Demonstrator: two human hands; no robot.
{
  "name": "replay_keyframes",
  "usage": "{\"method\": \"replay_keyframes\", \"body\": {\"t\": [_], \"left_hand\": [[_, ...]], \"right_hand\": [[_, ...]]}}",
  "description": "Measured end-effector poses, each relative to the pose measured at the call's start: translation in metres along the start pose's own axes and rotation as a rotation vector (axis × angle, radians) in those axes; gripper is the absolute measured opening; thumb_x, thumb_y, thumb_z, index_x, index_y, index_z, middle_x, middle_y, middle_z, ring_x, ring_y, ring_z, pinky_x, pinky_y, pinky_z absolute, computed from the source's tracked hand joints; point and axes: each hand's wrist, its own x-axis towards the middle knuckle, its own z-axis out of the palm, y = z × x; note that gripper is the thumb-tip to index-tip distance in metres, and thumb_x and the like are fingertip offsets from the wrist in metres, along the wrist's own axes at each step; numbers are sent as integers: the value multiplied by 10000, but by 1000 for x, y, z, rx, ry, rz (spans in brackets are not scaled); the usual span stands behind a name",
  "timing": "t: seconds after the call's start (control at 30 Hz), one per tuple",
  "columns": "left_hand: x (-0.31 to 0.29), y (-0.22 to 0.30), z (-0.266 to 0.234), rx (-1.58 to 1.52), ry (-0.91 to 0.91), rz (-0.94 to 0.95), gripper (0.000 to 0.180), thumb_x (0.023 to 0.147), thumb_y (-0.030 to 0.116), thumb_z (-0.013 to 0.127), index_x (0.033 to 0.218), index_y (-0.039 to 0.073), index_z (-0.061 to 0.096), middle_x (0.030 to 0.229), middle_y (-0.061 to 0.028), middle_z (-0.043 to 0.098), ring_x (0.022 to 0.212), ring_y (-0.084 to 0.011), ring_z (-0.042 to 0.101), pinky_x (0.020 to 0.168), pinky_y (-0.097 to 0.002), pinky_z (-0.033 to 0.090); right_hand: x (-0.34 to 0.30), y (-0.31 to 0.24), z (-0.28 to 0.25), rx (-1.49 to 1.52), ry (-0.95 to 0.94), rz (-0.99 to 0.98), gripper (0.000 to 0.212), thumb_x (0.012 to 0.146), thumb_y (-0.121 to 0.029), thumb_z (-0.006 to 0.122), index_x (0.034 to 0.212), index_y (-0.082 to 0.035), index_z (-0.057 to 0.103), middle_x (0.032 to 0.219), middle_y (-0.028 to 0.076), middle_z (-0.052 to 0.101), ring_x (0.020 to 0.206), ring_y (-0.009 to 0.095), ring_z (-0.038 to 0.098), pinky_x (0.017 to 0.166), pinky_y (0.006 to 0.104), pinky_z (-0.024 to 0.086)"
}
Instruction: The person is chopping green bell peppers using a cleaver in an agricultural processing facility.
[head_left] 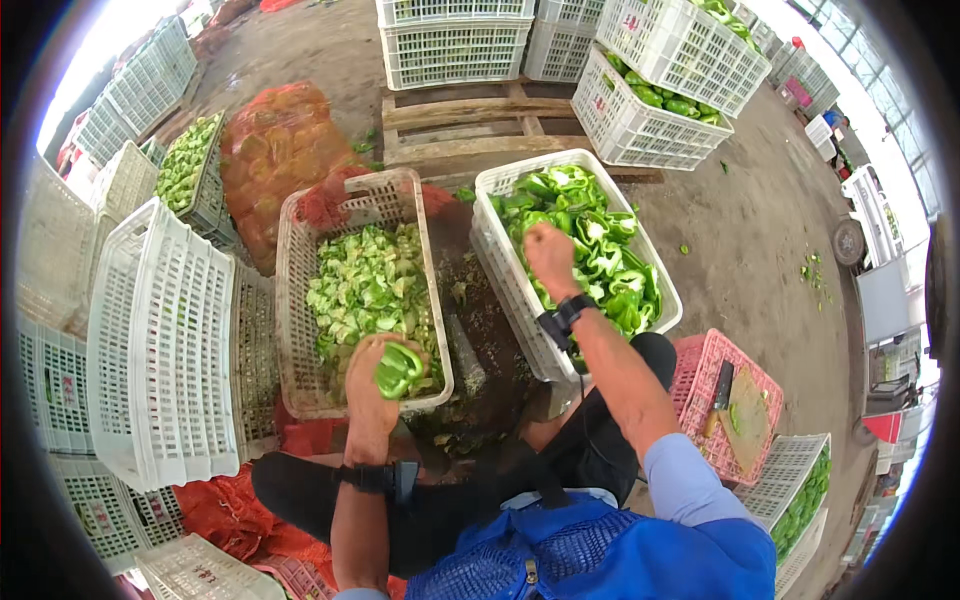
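A concrete floor [740, 230] carries stacked white crates and a wooden pallet [470, 125]. In front of the pallet, the right hand [551, 258] reaches, fingers curled, into the crate of halved peppers [585, 245]. Beside this crate, the left hand [375, 385] grips one green pepper [399, 368] above the crate of cut pieces [365, 290].

Produce sorting yard: stacked white plastic crates [455, 40], wooden pallet [470, 125], concrete floor [750, 220], green peppers [590, 240].
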Motion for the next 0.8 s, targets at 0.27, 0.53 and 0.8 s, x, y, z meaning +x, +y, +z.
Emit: {"method": "replay_keyframes", "body": {"t": [0.27,0.53,0.8], "left_hand": [[3,-7,12,164,14,-97,247,1000,179,522,1051,-34,635,946,-185,703,836,-263,697,772,-369,582],[14,-22,22,463,30,-180,186,949,47,593,1097,-13,687,980,-59,702,932,-96,618,800,-231,478],[28,-32,48,722,-70,-139,406,889,180,685,1232,-31,630,1070,-125,691,1060,-208,641,893,-315,494]], "right_hand": [[102,108,3,-526,127,-139,210,854,-293,680,837,-90,632,778,191,680,766,394,675,684,522,540],[95,108,7,-538,-49,-56,194,882,-267,637,871,-74,619,867,175,696,811,393,678,704,526,545],[53,16,-91,620,-333,437,240,859,-222,645,720,-31,603,631,62,563,458,167,538,416,333,457]]}}
